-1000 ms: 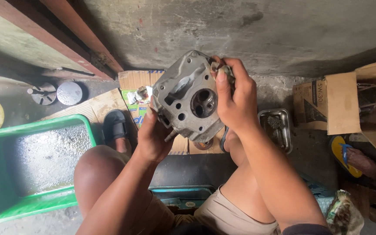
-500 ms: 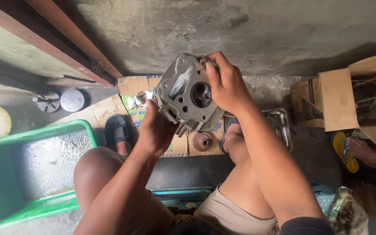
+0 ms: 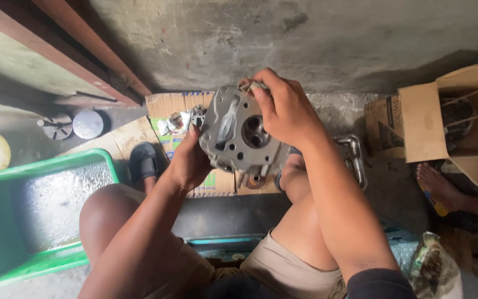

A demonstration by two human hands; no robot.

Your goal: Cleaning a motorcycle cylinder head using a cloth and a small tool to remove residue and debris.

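At frame centre, the left hand (image 3: 186,163) cradles the grey engine cylinder head (image 3: 239,135) from below while the right hand (image 3: 286,111) grips its top edge; held over bare knees, the heavy casting could slip and strike them.

Single head-worn view, looking steeply down, close over knees, facing wall

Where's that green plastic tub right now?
In the head view the green plastic tub sits on the floor at the far left, beside the person's left knee and well left of the grey engine cylinder head held up in both hands.
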